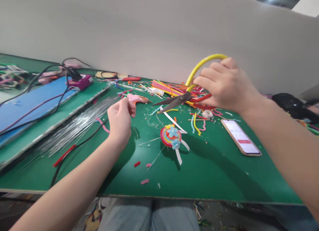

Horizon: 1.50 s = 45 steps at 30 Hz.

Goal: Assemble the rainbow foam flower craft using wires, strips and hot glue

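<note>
My right hand (225, 83) holds a pair of scissors (183, 97) above the table. One handle is yellow, the other red, and the dark blades point left, a little apart. My left hand (121, 118) is raised left of the blade tips with its fingers pinched together; whatever may be between them is too small to make out. Behind its fingers lies a pink glue gun (137, 98). Below the blades sits a round, multicoloured craft piece (170, 137) with light blue flowers, white ribbon strips (178, 157) and thin wires (156, 159) sticking out.
On the green table (209, 181) lie a phone (240, 138), a heap of coloured pipe cleaners (171, 88), a white roll (207, 114) and scraps. To the left are a bundle of thin wires (82, 121), a purple power socket (83, 82), black cables and a blue board (32, 104).
</note>
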{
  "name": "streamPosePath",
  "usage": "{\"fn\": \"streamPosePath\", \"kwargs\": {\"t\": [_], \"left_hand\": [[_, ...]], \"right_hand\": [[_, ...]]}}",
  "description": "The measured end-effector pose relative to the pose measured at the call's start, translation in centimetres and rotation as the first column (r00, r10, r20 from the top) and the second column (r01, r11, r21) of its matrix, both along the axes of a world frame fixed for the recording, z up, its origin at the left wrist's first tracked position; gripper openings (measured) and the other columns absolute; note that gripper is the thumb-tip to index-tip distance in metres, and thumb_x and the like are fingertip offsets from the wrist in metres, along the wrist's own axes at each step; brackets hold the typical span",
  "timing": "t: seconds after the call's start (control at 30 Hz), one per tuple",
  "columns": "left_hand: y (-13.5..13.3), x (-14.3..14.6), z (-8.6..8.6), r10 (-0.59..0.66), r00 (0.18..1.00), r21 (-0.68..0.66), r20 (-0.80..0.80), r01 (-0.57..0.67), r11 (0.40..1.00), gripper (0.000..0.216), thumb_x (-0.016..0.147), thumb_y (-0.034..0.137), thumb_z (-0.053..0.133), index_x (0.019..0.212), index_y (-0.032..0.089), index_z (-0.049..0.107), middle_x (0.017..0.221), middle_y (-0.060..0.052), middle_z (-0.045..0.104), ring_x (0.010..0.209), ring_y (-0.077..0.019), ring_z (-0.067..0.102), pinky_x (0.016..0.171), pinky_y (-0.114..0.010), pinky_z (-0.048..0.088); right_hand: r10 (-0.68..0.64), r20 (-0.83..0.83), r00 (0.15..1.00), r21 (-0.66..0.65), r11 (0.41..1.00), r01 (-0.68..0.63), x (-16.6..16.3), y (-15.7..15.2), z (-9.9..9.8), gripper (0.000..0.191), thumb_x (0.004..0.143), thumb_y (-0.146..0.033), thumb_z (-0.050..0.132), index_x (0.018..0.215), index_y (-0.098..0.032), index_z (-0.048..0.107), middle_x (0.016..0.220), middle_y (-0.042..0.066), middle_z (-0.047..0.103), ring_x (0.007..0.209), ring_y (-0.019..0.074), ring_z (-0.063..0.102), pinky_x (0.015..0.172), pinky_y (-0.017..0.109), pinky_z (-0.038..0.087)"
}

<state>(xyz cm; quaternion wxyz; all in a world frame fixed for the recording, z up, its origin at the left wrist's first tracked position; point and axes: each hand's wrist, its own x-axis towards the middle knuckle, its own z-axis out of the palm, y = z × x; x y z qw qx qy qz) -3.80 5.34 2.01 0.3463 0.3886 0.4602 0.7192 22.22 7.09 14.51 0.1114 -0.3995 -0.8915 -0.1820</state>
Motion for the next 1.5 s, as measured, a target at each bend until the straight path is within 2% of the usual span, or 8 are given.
{"fn": "streamPosePath", "kwargs": {"t": [0.1, 0.23, 0.43, 0.63, 0.93, 1.2, 1.37, 1.5], "left_hand": [[0.3, -0.4, 0.2, 0.007, 0.990, -0.047, 0.144, 0.000, 0.999, 0.030, 0.075, 0.018, 0.046, 0.046, 0.018, 0.046, 0.047, 0.003, 0.039, 0.042, -0.0066, 0.037, 0.040, -0.021, 0.028], [0.6, -0.9, 0.5, 0.011, 0.964, -0.120, 0.267, 0.021, 0.993, 0.027, 0.073, 0.016, 0.046, 0.046, 0.018, 0.042, 0.049, 0.003, 0.038, 0.040, -0.0049, 0.034, 0.037, -0.020, 0.024], [1.0, -1.5, 0.6, 0.031, 0.961, -0.158, 0.274, 0.013, 0.987, 0.029, 0.077, 0.021, 0.048, 0.050, 0.018, 0.040, 0.048, 0.005, 0.037, 0.037, -0.0039, 0.033, 0.035, -0.019, 0.020], [1.2, -1.8, 0.4, -0.003, 0.972, -0.136, 0.236, 0.036, 0.990, 0.030, 0.079, 0.024, 0.048, 0.051, 0.019, 0.037, 0.047, 0.006, 0.035, 0.035, -0.0037, 0.029, 0.035, -0.021, 0.020], [0.8, -1.1, 0.8, 0.043, 0.953, -0.175, 0.301, 0.011, 0.985, 0.032, 0.079, 0.016, 0.045, 0.047, 0.017, 0.041, 0.048, 0.004, 0.038, 0.036, -0.0033, 0.031, 0.036, -0.019, 0.020], [1.2, -1.4, 0.5, 0.017, 0.951, -0.182, 0.309, 0.042, 0.982, 0.032, 0.079, 0.016, 0.048, 0.048, 0.019, 0.041, 0.049, 0.004, 0.035, 0.037, -0.0041, 0.029, 0.035, -0.021, 0.017], [1.2, -1.4, 0.6, 0.029, 0.934, -0.167, 0.356, 0.032, 0.985, 0.033, 0.080, 0.014, 0.046, 0.047, 0.018, 0.042, 0.047, 0.004, 0.037, 0.035, -0.0037, 0.028, 0.035, -0.021, 0.017], [1.0, -1.6, 1.0, 0.031, 0.917, -0.132, 0.398, 0.024, 0.991, 0.032, 0.079, 0.013, 0.044, 0.047, 0.016, 0.042, 0.045, 0.005, 0.037, 0.034, -0.0031, 0.028, 0.037, -0.020, 0.016]], "right_hand": [[0.084, 0.036, 0.996, -0.067, 0.994, -0.082, -1.6, 0.5, 1.2, 0.019, 0.090, -0.037, 0.052, 0.099, -0.025, 0.064, 0.105, 0.000, 0.066, 0.121, 0.0235, 0.050, 0.110, 0.051, 0.024], [0.199, 0.117, 0.973, -0.118, 0.976, -0.186, -3.6, 0.2, 1.8, 0.037, 0.100, -0.031, 0.027, 0.104, -0.027, 0.064, 0.108, -0.003, 0.066, 0.121, 0.0180, 0.050, 0.108, 0.050, 0.026], [-0.025, 0.086, 0.996, -0.323, 0.945, 0.051, -5.0, -0.1, 1.8, 0.030, 0.093, -0.048, 0.040, 0.099, -0.031, 0.065, 0.106, -0.007, 0.066, 0.119, 0.0194, 0.052, 0.092, 0.049, 0.044], [-0.214, 0.059, 0.975, -0.357, 0.908, 0.221, -4.7, 1.1, 1.5, 0.031, 0.087, -0.055, 0.047, 0.095, -0.033, 0.066, 0.102, -0.006, 0.067, 0.111, 0.0181, 0.057, 0.079, 0.044, 0.049], [-0.101, 0.104, 0.989, -0.385, 0.913, 0.134, -5.4, 0.5, 2.5, 0.045, 0.090, -0.057, 0.033, 0.094, -0.028, 0.067, 0.108, -0.005, 0.068, 0.105, 0.0167, 0.060, 0.072, 0.039, 0.048], [-0.146, 0.157, 0.977, -0.377, 0.905, 0.196, -5.8, 0.4, 2.0, 0.034, 0.089, -0.054, 0.042, 0.096, -0.033, 0.067, 0.105, -0.007, 0.067, 0.112, 0.0180, 0.057, 0.079, 0.042, 0.049], [0.145, 0.200, 0.969, -0.290, 0.953, -0.083, -6.5, 0.6, 0.9, 0.033, 0.097, -0.043, 0.037, 0.085, -0.027, 0.063, 0.090, -0.007, 0.066, 0.107, 0.0112, 0.057, 0.090, 0.039, 0.048], [0.444, 0.302, 0.844, -0.172, 0.896, -0.410, -6.5, 1.2, 0.1, 0.038, 0.101, -0.028, 0.029, 0.075, -0.023, 0.057, 0.076, -0.005, 0.061, 0.094, 0.0089, 0.059, 0.094, 0.038, 0.046]]}}
